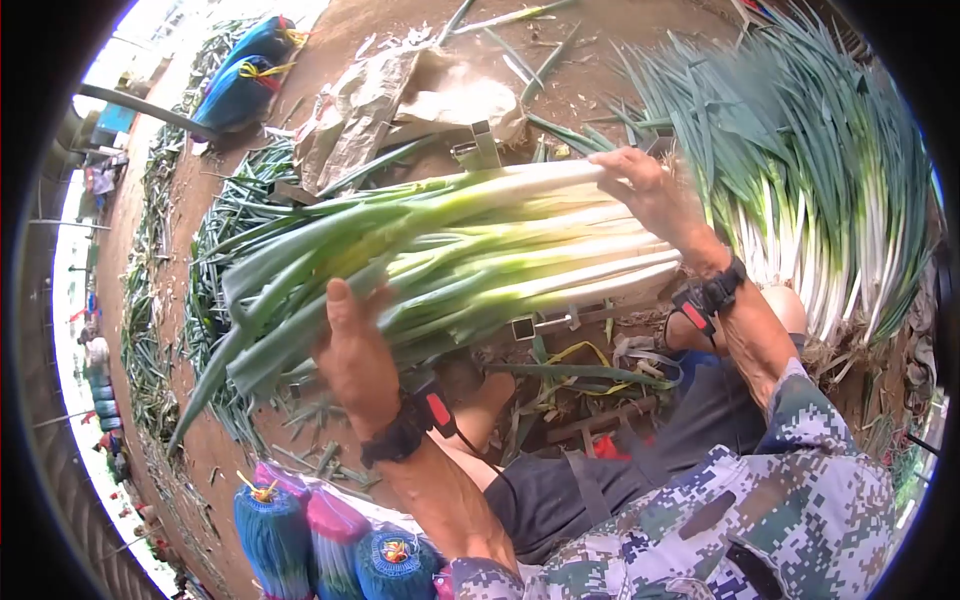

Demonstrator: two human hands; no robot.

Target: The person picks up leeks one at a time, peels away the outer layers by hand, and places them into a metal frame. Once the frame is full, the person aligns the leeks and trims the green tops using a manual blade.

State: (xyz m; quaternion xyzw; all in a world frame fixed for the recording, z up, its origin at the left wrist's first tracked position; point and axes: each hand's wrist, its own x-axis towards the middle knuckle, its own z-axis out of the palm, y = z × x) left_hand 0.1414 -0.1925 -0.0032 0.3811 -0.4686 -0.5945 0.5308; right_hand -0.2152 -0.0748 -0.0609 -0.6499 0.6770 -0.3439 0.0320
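Several long green onions lie side by side across a metal frame, white ends to the right, green leaves to the left. My left hand is at the leafy part, thumb up and apart from the fingers, which are partly hidden against the leaves. At the right, my right hand has its fingertips closed on the white end of the topmost green onion.
A large pile of green onions is at the upper right. Blue bundles lie at the upper left, more wrapped bundles at the lower left. Crumpled sacking and cut leaves cover parts of the ground.
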